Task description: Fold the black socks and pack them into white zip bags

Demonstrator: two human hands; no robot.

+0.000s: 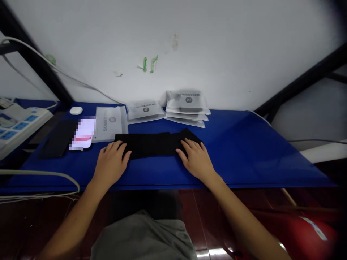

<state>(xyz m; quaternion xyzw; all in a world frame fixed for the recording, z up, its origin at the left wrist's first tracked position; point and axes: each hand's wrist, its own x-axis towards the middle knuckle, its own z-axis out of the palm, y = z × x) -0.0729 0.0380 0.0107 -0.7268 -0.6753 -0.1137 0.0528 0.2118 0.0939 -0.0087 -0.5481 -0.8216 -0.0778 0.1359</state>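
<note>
Fabric (153, 145), black, lies mid-frame; left hand (111, 161) rests on its left end, right hand (195, 157) on its right, fingers loosely spread. Pale pouches (146, 111) sit above centre.

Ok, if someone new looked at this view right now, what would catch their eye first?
Probably the black fabric piece, lying across the blue tabletop with the left grip and right grip resting on its two ends. Next, the stack of frosted ROCKBROS bags behind it by the white wall, and the lit phone at the left, its screen blurred into blocks.
</note>
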